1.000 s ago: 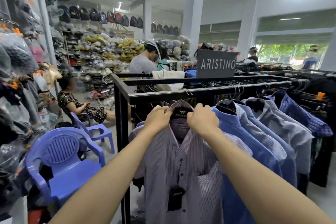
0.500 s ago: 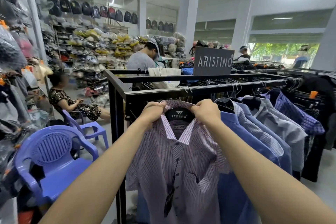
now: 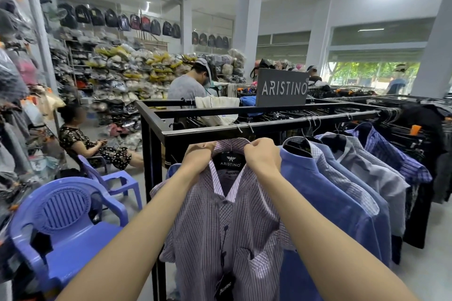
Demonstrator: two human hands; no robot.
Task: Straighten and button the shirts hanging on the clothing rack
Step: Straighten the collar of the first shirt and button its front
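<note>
A purple striped shirt (image 3: 227, 225) hangs at the front of the black clothing rack (image 3: 244, 128) on a black ARISTINO hanger (image 3: 230, 162). My left hand (image 3: 198, 158) pinches the left side of its collar. My right hand (image 3: 263, 155) pinches the right side. The collar stands open at the top, and the placket is closed below it. A black tag (image 3: 225, 286) dangles low on the front. Several blue and grey shirts (image 3: 342, 190) hang behind it to the right.
Two blue plastic chairs (image 3: 66, 225) stand left of the rack. A seated person (image 3: 90, 146) is behind them, and another person (image 3: 188, 87) stands beyond the rack. An ARISTINO sign (image 3: 283, 88) sits on the rack top. Bagged goods hang at the far left.
The shirt front has gone from bunched and twisted to hanging flat, with the collar spread wider. Both hands stay on the collar. The view has shifted slightly.
</note>
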